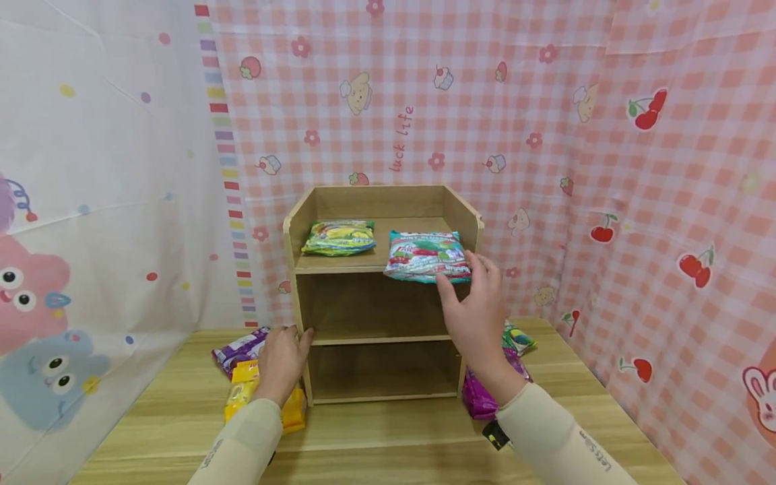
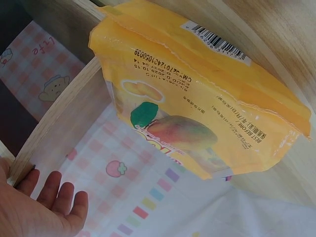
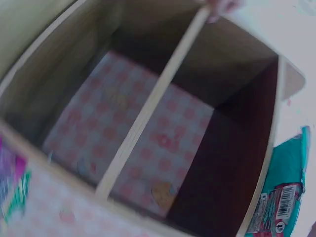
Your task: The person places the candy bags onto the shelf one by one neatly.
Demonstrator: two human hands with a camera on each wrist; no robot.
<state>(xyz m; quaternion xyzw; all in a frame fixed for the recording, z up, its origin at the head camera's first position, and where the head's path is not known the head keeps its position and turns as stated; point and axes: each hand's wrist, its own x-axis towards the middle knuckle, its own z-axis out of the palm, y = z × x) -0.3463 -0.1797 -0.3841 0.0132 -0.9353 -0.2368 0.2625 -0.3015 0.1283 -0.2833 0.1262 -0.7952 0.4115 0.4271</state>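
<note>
In the head view, the right hand [image 1: 477, 315] pinched the teal packet [image 1: 426, 256] by its four o'clock end, at two o'clock on the wooden shelf [image 1: 378, 341], across the top front edge. A yellow-green packet [image 1: 339, 238] lay at eleven.

In the left wrist view, the left hand [image 2: 37, 210] gripped the shelf's side; a mango packet [image 2: 232, 98] stood out at its two o'clock.

In the right wrist view, the teal packet showed at four o'clock.

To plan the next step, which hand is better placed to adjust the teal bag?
Probably the right hand: it holds the teal bag's right end, while the left hand is lower, at the wooden rack's left side.
</note>
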